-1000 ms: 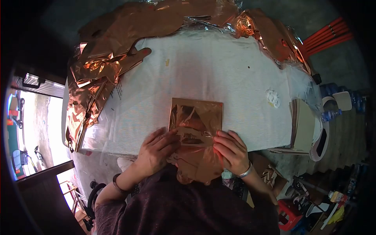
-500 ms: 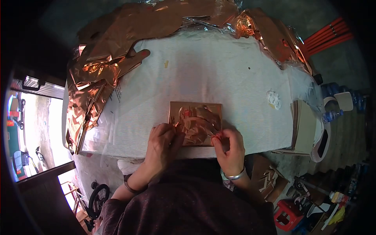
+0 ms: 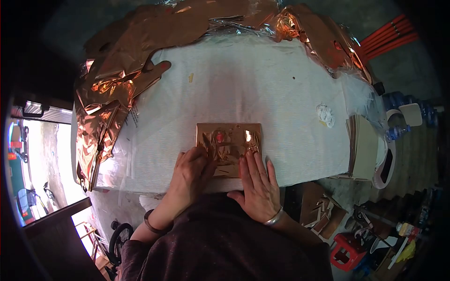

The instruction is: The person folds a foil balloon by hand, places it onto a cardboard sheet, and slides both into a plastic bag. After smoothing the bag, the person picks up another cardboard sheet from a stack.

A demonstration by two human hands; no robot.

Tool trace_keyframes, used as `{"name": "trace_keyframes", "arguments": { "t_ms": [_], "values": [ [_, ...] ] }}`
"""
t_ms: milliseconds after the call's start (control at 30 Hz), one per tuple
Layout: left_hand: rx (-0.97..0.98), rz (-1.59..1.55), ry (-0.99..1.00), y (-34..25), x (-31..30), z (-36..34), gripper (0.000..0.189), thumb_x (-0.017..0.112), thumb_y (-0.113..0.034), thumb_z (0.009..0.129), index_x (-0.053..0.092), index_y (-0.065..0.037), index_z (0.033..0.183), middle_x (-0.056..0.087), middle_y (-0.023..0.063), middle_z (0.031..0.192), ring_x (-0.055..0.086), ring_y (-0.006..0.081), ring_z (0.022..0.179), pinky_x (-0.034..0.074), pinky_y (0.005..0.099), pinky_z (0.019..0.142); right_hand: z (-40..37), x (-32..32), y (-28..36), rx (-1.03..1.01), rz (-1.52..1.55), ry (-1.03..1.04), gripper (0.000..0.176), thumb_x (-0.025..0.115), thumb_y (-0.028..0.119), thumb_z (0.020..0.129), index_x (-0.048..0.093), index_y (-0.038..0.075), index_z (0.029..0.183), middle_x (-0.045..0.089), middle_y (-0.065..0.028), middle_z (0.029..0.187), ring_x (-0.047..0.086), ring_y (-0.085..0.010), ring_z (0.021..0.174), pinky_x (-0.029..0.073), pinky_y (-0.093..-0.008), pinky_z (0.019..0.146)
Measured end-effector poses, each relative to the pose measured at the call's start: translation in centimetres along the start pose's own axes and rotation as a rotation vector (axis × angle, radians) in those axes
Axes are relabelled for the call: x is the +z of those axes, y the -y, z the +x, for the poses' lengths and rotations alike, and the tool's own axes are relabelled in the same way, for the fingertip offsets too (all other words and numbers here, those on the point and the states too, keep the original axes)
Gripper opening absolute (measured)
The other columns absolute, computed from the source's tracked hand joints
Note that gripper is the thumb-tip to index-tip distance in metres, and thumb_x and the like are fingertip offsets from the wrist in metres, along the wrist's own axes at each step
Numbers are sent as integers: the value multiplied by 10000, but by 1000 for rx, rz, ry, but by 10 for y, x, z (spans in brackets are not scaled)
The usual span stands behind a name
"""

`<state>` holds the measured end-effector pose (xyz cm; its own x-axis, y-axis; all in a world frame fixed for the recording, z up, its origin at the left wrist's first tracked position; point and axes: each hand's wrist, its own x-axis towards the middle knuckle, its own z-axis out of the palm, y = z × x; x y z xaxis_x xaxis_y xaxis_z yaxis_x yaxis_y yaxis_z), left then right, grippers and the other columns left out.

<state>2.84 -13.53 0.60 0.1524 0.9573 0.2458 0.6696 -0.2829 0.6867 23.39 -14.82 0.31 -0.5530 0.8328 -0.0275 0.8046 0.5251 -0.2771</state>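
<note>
A shiny copper-coloured rectangular panel (image 3: 228, 128) lies flat near the table's front edge, its surface full of bright glints and wrinkled-looking reflections. Over its left edge and lower left corner is my left hand (image 3: 188, 172), fingers curled and closed; whatever they pinch is hidden behind the knuckles. My right hand (image 3: 260, 187) rests palm down, with its fingers stretched out over the panel's lower right part and its thumb spread to the left. The fingertips touch or nearly touch the shiny surface.
Large crumpled sheets of copper foil (image 3: 164, 28) line the table's back and left side. On the right of the white-covered table (image 3: 290, 107) lie a white bundle (image 3: 325, 115) and a stack of boards (image 3: 363, 147). A red stool (image 3: 348, 253) stands on the floor.
My right hand has gone from a pinch at the panel's right edge to lying flat with straight fingers. The panel's surface looks less crumpled. My left hand stays closed at the left edge.
</note>
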Motion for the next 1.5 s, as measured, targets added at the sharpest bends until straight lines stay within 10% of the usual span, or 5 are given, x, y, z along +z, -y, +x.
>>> {"name": "trace_keyframes", "arguments": {
  "t_ms": [300,600,1267,1500],
  "values": [
    [-81,20,-48,-6,3,-4,83,665,-28,797,599,21,798,575,140,872,554,327,760,422,393,705,-4,4,-3,-13,37,-33,851,563,568,829,370,-46,1387,296,-229,1484,244,-355,1406,186,-515,1123],
    [-59,2,-65,-3,5,-4,88,659,-32,810,611,28,853,573,145,878,545,332,758,430,397,704,-11,-12,-40,9,406,-386,653,690,52,781,400,-48,1357,444,-250,1370,450,-411,1254,370,-450,1037],
    [-121,-105,-50,-3,1,-17,125,675,-59,816,629,13,908,588,142,949,562,329,839,448,398,745,7,-23,-33,115,609,-265,426,806,42,644,585,-17,1003,476,-192,1354,368,-390,1338,387,-429,1045],
    [42,-11,75,-10,-16,-32,314,715,-52,630,635,-38,934,594,112,982,573,309,906,461,384,792,-14,-16,-41,-67,529,-279,254,711,-60,689,665,37,920,578,-125,1244,449,-366,1276,416,-438,1010]
  ]
}}
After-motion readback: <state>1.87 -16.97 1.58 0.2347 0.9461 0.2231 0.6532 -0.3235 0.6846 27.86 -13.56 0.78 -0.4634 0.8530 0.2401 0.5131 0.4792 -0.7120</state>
